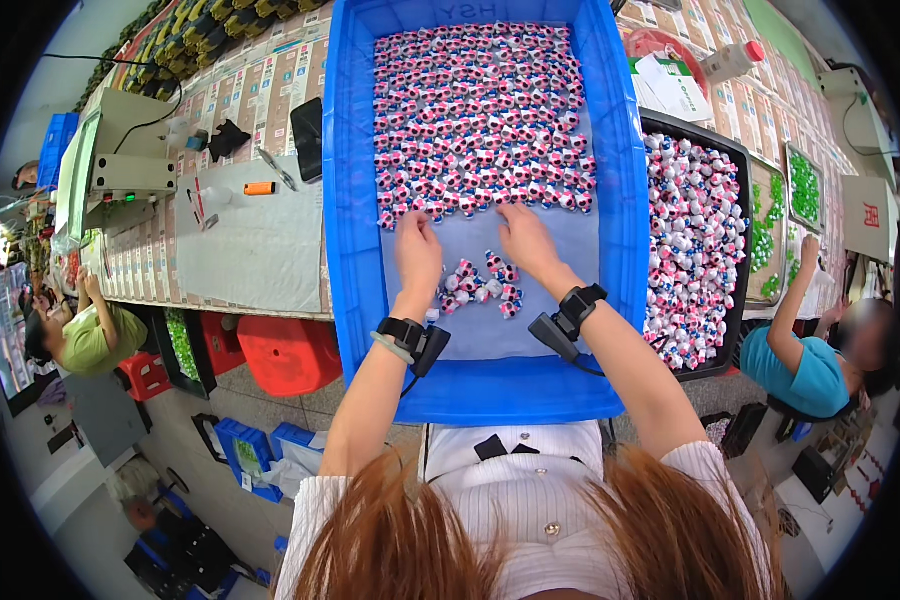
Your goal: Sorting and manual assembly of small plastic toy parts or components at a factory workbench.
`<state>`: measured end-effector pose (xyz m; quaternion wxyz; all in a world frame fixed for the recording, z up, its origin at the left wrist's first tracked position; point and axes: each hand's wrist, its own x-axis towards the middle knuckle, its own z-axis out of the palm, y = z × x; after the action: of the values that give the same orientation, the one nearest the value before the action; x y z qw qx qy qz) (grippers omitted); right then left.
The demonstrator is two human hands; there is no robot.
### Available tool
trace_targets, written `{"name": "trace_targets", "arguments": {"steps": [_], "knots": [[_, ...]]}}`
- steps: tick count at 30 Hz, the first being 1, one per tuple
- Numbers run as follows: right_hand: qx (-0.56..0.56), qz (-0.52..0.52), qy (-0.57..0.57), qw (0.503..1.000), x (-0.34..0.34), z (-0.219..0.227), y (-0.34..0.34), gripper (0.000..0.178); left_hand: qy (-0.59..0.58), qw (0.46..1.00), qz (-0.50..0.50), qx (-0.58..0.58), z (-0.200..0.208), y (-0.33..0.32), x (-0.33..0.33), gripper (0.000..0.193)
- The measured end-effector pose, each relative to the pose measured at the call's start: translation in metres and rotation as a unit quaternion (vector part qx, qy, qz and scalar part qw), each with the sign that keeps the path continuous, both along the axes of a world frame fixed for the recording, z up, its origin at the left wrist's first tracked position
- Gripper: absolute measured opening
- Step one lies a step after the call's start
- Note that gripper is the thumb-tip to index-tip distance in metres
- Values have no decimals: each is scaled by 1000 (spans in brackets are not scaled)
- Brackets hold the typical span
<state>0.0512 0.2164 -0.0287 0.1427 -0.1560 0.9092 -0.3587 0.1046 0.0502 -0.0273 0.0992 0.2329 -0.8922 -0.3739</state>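
Small figures (485, 120) in blue tray (620, 200): white and pink with blue parts, dark patches. Close-packed in rows over far part of pale sheet (560, 335); too many for sure count. Loose cluster (482, 288) on near part, roughly ten, overlapping. Left hand (419, 255): fingers curled, nearly together, at near edge of rows. Right hand (530, 242): fingers bent, slightly parted, same edge, farther right. Can't tell whether gripping any. Blue tray: one. Black bin (695, 128): one, just beside, heaped with more, uncounted.
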Motion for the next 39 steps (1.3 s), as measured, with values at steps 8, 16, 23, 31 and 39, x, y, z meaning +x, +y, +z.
{"name": "trace_targets", "arguments": {"steps": [8, 16, 23, 31, 39], "knots": [[31, 215, -66, 974, 4, 1, -38, 25, -189, 980, -8, -58, -4, -27, 17, 15], [-4, 142, -45, 989, 6, -5, -37, 28, -198, 980, -35, -14, 16, -31, 30, 23], [136, 197, 40, 970, 46, 11, -52, 18, -198, 967, -156, -30, 15, -10, 48, 29], [-106, 69, -261, 957, 18, 3, -47, 30, -66, 953, 19, 295, 16, -37, 45, 26], [-93, 49, -157, 982, 20, -6, -100, 24, -193, 964, -61, -174, 27, -38, 18, 27]]}}
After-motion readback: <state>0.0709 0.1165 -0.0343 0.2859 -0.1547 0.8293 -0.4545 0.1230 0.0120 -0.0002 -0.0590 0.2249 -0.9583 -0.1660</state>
